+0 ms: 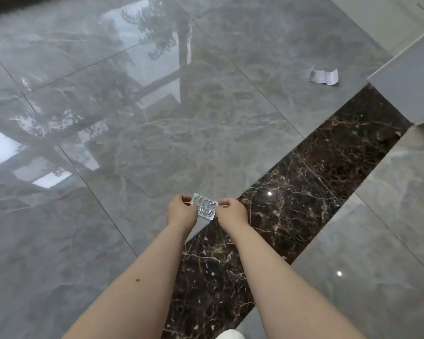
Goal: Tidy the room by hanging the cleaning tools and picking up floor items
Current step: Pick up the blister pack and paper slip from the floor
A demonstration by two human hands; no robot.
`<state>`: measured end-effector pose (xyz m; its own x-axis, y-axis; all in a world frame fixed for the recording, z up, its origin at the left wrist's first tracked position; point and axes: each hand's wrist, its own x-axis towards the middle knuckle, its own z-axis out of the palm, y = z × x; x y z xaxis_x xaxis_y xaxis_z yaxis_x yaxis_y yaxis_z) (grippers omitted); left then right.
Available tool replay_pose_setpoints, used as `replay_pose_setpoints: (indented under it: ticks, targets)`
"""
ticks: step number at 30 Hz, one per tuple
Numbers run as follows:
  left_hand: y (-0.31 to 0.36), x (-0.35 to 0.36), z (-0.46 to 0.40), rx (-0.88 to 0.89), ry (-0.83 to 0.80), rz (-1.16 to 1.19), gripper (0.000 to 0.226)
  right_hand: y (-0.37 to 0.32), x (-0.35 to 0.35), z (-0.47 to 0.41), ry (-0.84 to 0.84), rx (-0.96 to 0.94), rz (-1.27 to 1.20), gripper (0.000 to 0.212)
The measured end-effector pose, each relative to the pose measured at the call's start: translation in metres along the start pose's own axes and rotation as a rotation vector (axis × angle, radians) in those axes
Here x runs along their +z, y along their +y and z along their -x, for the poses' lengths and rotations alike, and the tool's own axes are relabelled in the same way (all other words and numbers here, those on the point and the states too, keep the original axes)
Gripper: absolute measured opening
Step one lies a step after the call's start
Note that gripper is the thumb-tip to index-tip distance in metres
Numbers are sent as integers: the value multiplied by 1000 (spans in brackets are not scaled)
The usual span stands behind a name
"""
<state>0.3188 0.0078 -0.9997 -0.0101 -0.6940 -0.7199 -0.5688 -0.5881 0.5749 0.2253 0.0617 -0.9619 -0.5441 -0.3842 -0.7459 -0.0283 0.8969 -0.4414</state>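
I see two hands out in front of me, both holding one thing. The left hand (181,211) pinches the left end of a pill pack (205,208), and the right hand (231,211) pinches its right end. The fingers of both hands are curled onto the pack, so neither hand is open. The pack is small, silver and shiny, with little bubbles in two rows. I cannot count the bubbles for sure because the fingers cover some. It is held above the floor, in the middle of my view, near me.

I count one more bit of litter. A silver wrapper (324,76) lies flat on the floor (157,133), far off to the right and well apart from the hands. It looks bent and curled at one end.

The floor is made of big grey shiny tiles. I can see windows and trees mirrored in them on the left. One dark brown stone strip (304,182) runs from near me up to the far right, and my right arm crosses over it. A pale grey ledge (406,89) sits at the far right, just past the wrapper. A bit of something white (230,335) peeks in at the very bottom edge, and I cannot tell what it is.

Nothing lies on the floor between the hands and the wrapper.
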Motion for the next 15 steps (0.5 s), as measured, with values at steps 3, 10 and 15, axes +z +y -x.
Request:
replay_pose_setpoints:
  ticks: [3,10,15]
  targets:
    - [-24,24,-39,0,-14,-18,25,21,20,-39,10,-2,-8,25]
    - [-61,77,-132,64,64,-92,30,60,61,-137,95,-3,-38,27]
    - [-70,90,-161,78,190,-188,23,73,77,-167,188,50,-31,29]
